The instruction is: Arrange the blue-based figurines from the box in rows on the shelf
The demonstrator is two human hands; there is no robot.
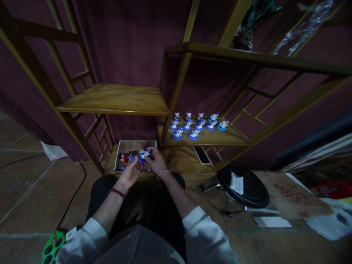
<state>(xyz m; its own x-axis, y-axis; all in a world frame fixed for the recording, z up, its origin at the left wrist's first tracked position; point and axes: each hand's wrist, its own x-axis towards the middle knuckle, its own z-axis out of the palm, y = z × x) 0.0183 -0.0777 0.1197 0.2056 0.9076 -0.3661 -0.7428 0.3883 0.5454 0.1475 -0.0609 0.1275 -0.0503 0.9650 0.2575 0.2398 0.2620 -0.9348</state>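
Note:
A small blue-and-white figurine [143, 154] on a purple base is held between my two hands, over the front of an open cardboard box [118, 150]. My left hand [131, 173] pinches its base from the lower left. On the other side, the fingers of my right hand [156, 161] close on the figurine's upper part. Inside the box lie more figurines, among them a red one [126, 158]; my hands hide part of them. Several similar figurines [187, 125] stand in rows on the wooden shelf [214, 138] to the right.
A phone [202, 155] lies on the bottom shelf, right of the box. The wooden rack's middle shelf [115, 98] juts out above the box. A round black stool [244, 185] with a white item on it stands at right. A green object [53, 247] sits at lower left near a cable [74, 200].

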